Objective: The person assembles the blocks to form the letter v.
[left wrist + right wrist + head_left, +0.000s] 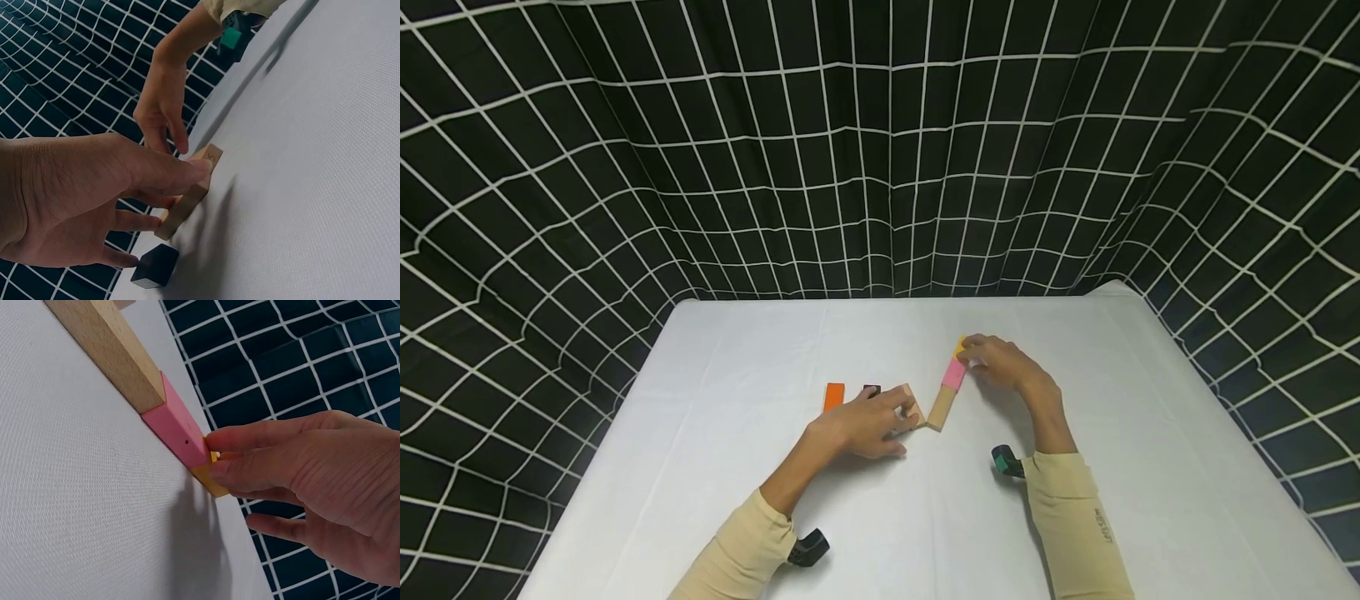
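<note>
My left hand (pixel 867 423) reaches over a plain wooden block (pixel 182 209), thumb on one side and fingers on the other, pinching it. This block slants so that its near end meets the near end of another plain wooden block (pixel 942 408). From there a straight row runs away to a pink block (pixel 181 428) and a yellow block (pixel 210 478), set end to end. My right hand (pixel 1002 363) pinches the yellow block at the far end between thumb and fingertips. A dark block (pixel 156 265) stands close by the left fingers, mostly covered by that hand in the head view.
An orange block (pixel 833 397) lies left of the dark one, partly behind the left hand. Everything rests on a white-covered table (pixel 737 350). Dark curtains with a white grid (pixel 880 167) rise behind it and along both sides. Each wrist carries a small camera (pixel 809 547).
</note>
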The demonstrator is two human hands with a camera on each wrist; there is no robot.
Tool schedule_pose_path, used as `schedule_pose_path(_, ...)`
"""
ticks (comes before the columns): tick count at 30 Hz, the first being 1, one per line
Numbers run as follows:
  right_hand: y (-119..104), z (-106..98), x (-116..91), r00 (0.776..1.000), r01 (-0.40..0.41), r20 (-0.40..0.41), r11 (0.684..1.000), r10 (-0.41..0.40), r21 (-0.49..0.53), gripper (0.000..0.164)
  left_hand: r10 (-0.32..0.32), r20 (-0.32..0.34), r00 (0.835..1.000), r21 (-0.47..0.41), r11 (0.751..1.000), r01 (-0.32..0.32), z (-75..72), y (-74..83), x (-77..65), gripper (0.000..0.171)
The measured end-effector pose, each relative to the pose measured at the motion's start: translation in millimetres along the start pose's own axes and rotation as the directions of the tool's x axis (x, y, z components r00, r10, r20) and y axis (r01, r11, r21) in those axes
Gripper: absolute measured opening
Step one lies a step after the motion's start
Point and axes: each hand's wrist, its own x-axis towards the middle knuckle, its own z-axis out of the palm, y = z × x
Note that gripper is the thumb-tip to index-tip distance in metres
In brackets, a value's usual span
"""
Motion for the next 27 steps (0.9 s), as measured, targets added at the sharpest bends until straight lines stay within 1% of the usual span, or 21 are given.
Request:
schedule_pose_path(6, -0.4, -0.8, 0.2, 1.000, -0.004, 0.016, 1.000, 0.004, 0.006, 0.037, 0.012, -0.003, 1.000, 0.024, 1.000, -0.012, 0.1, -1.0, 0.2, 0.049)
schedule_pose_path(12, -2.5, -3.0, -1.1, 1.000, 0.001, 0.022, 1.000, -0.002, 0.014, 0.037, -0.004, 0.005, 1.000, 0.021, 1.000, 0.004, -0.4, 0.1, -1.0, 0.050)
schedule_pose_path(15, -1.9, -6.0, -4.6, 1.000, 0.015, 0.006, 1.000, -0.015, 0.021, 0.037, -0.002, 0.003, 1.000, 0.035, 0.999, 0.002, 0.6, 1.9, 1.1, 0.050)
schedule_pose_path(19, -1.8, -10.0, -8.7, 0.998, 0.056, -0.023, 0.996, -0.054, 0.069, 0.037, -0.004, 0.006, 1.000, 0.051, 0.999, 0.004, 1.9, 2.5, 2.3, 0.051)
schedule_pose_path(23, -2.4, -10.4, -9.4, 0.995, 0.099, -0.012, 0.988, -0.098, 0.120, 0.035, -0.009, 0.007, 1.000, 0.042, 0.999, 0.009, 3.5, 1.5, 1.2, 0.052)
schedule_pose_path(27, -3.3, -9.2, -5.7, 0.988, 0.156, -0.015, 0.984, -0.155, 0.083, 0.030, -0.019, 0.004, 1.000, 0.014, 1.000, 0.019, 2.8, 1.0, -0.3, 0.053)
